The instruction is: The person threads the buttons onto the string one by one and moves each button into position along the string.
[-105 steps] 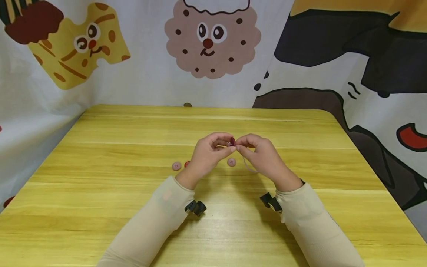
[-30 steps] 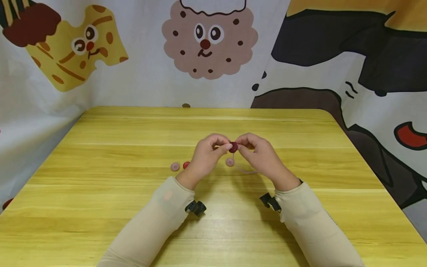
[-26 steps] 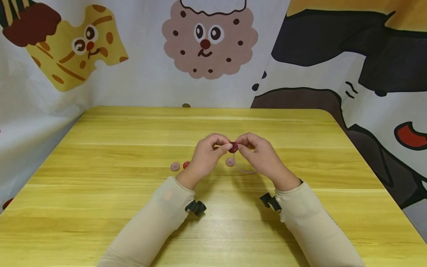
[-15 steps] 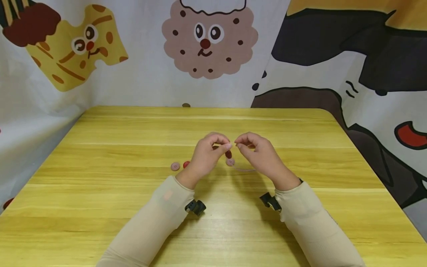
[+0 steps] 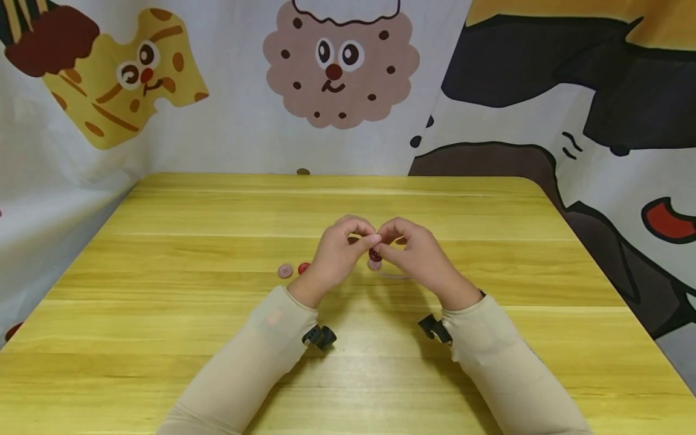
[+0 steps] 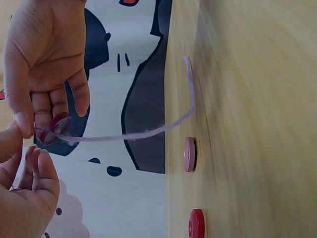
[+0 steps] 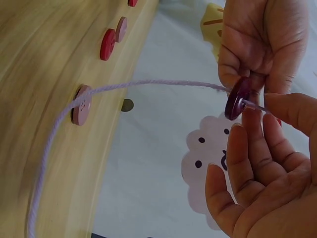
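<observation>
Both forearms on table, angled inward, left hand and right hand raised, fingertips pinched together, nearly touching

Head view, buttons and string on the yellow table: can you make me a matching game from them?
Things:
1. dark red button
2. lilac yarn
3. pink button
4. bright red button

States:
a. flat on the table, right by the yarn
b. threaded, held up between the fingers
c. flat on the table, further from the yarn
d. trails from the hands down to the table

Pairs: 1-b, 2-d, 3-a, 4-c
</observation>
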Tool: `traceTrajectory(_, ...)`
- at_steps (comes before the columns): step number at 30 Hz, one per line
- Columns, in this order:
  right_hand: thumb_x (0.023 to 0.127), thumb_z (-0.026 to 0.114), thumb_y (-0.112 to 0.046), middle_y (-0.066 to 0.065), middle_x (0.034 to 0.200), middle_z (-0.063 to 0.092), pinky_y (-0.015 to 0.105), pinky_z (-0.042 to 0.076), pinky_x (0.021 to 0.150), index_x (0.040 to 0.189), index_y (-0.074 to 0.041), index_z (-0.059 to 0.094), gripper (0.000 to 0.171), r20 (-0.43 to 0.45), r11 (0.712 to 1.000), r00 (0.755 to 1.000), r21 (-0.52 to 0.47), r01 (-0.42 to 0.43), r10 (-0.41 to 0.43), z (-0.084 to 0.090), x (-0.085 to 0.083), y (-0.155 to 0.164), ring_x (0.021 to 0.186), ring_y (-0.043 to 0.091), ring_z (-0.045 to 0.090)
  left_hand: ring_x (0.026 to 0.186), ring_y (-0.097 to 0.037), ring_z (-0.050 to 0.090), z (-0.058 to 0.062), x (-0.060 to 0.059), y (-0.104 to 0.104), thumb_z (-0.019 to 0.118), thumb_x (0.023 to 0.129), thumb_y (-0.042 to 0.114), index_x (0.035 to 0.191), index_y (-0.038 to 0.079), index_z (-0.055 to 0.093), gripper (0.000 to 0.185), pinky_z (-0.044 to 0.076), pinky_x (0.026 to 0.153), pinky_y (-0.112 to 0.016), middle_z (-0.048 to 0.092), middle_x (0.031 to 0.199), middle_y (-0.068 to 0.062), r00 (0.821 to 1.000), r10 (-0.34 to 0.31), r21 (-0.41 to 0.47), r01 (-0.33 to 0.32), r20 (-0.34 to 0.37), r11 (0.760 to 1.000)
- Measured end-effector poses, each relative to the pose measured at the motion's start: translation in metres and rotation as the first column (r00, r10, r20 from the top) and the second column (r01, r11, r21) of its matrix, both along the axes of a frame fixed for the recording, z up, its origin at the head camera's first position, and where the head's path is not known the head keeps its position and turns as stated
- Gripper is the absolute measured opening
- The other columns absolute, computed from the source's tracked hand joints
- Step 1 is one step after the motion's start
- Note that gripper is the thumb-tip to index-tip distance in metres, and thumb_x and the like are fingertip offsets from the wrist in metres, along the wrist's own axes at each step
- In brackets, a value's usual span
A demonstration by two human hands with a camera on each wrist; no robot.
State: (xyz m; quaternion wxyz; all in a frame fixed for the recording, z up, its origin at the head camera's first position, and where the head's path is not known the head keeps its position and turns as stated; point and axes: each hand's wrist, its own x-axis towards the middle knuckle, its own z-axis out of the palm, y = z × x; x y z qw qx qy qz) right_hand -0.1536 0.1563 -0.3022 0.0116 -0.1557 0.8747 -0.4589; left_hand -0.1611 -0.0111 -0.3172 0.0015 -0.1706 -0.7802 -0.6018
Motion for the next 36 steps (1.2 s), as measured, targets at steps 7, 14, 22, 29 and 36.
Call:
traceTrajectory(7, 0.095, 0.062, -0.016, 0.005, 0.098, 0.065, 0.051, 0.04, 0.096, 0.1, -0.008, 0.062, 0.01, -0.007, 1.0, 1.0, 0.002, -0.002, 0.002, -0.0017, 0.0, -0.0027, 0.099, 0.022, 0.058, 0.102, -0.019, 0.056, 0.0023, 0.0021, 0.0007, 0.063, 0.094, 0.015, 0.089, 0.006, 0.065, 0.011, 0.049, 0.087, -0.036, 0.059, 0.108, -0.004, 1.0, 0.001, -0.005, -0.001, 0.004, 1.0)
traceTrajectory(14, 0.096, 0.061, -0.014, 0.006, 0.098, 0.066, 0.051, 0.042, 0.095, 0.1, -0.008, 0.064, 0.008, -0.026, 1.0, 1.0, 0.007, -0.004, 0.004, -0.0023, 0.0009, -0.0032, 0.098, 0.023, 0.058, 0.103, -0.018, 0.056, 0.0032, 0.0028, 0.0004, 0.062, 0.094, 0.017, 0.091, 0.006, 0.065, 0.011, 0.049, 0.088, -0.035, 0.059, 0.109, -0.004, 1.0, 0.024, -0.015, -0.024, 0.019, 1.0)
traceTrajectory(22, 0.097, 0.059, -0.017, 0.006, 0.102, 0.068, 0.045, 0.045, 0.093, 0.107, -0.007, 0.066, 0.016, -0.035, 1.0, 0.999, 0.03, -0.003, 0.004, -0.0022, 0.0009, -0.0027, 0.101, 0.024, 0.06, 0.102, -0.018, 0.055, 0.0006, 0.0019, -0.0033, 0.061, 0.095, 0.017, 0.094, 0.007, 0.065, 0.01, 0.049, 0.09, -0.036, 0.06, 0.109, -0.003, 0.998, 0.045, -0.021, -0.044, 0.043, 0.999)
traceTrajectory(29, 0.097, 0.059, -0.017, 0.005, 0.103, 0.068, 0.045, 0.045, 0.094, 0.107, -0.007, 0.066, 0.016, -0.012, 0.999, 1.0, 0.04, 0.008, -0.008, -0.001, 0.0024, -0.0029, 0.103, 0.024, 0.059, 0.101, -0.019, 0.055, -0.001, 0.0024, -0.0058, 0.061, 0.096, 0.016, 0.096, 0.006, 0.064, 0.011, 0.049, 0.09, -0.036, 0.061, 0.108, -0.005, 0.998, 0.043, -0.012, -0.043, 0.045, 0.999)
traceTrajectory(36, 0.097, 0.061, -0.016, 0.005, 0.102, 0.068, 0.046, 0.044, 0.094, 0.107, -0.007, 0.066, 0.015, -0.009, 0.999, 1.0, 0.042, 0.007, -0.007, -0.0012, 0.0018, -0.0036, 0.102, 0.024, 0.059, 0.072, -0.016, 0.048, -0.0008, 0.0029, -0.0075, 0.06, 0.096, 0.018, 0.097, 0.007, 0.064, 0.011, 0.044, 0.059, -0.026, 0.059, 0.107, -0.005, 0.997, 0.038, 0.001, -0.038, 0.065, 0.999)
